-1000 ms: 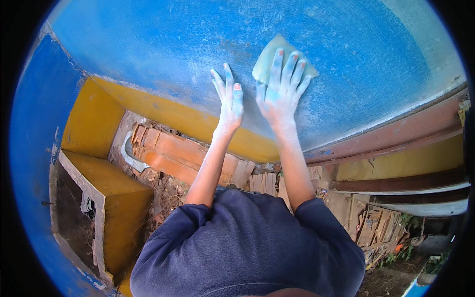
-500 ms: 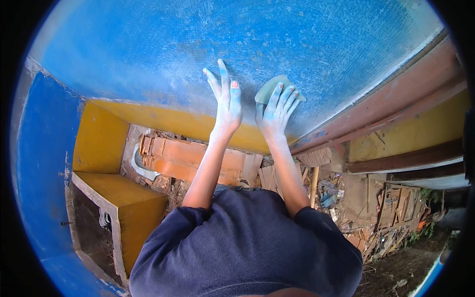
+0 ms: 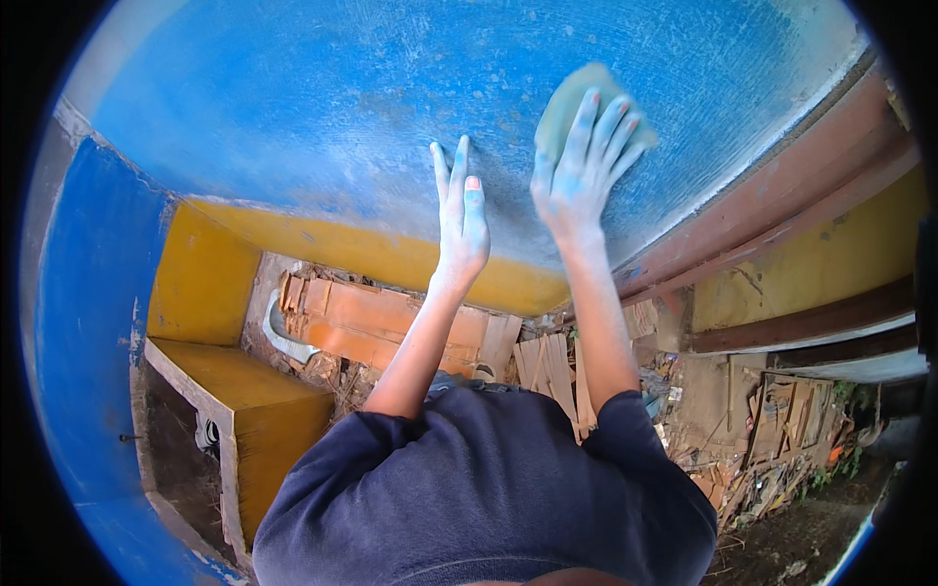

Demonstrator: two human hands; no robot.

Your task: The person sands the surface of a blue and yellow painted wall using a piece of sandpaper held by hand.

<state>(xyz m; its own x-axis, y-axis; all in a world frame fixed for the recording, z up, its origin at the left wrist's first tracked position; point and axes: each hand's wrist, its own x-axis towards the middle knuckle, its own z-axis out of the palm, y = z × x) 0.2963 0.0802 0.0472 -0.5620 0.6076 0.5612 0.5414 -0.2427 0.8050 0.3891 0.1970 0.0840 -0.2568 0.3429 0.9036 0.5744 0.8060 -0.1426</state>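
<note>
We note a pale-green, curve-edged sheet at one o'clock beneath our right hand, fingers spread; left hand at twelve, fingers extended.

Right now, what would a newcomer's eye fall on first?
Probably the bright blue wall across the top. Upper right of centre, the whitened right hand spreads over a pale green sheet against the wall; the left hand, also whitened, is to its left. Then a yellow box, lower left.
</note>
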